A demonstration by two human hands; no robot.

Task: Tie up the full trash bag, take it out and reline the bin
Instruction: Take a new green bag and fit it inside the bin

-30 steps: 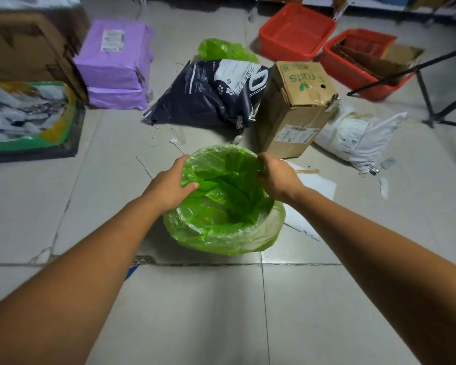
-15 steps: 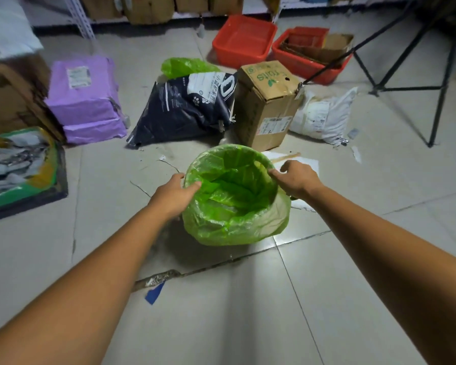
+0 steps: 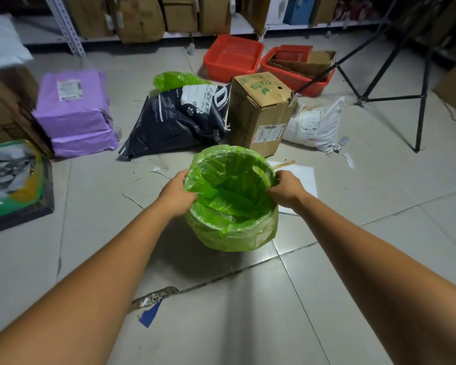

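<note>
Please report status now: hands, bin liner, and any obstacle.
Left hand and right hand both gripping the green liner at the bin rim. Liner folded over the rim, open. Cardboard box close behind; nothing blocking.

A stockroom: metal shelving (image 3: 66, 25) holds cardboard cartons (image 3: 140, 17), while labelled parcels (image 3: 74, 111), red plastic crates (image 3: 233, 57) and a taped box (image 3: 261, 111) crowd the tiled floor (image 3: 221, 312).

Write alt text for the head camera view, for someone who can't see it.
Two bare hands, left hand and right hand, grip opposite sides of a green bag lining a small round bin on a tiled floor. Behind it lie a dark printed sack, a cardboard box, purple parcels and two red baskets.
</note>
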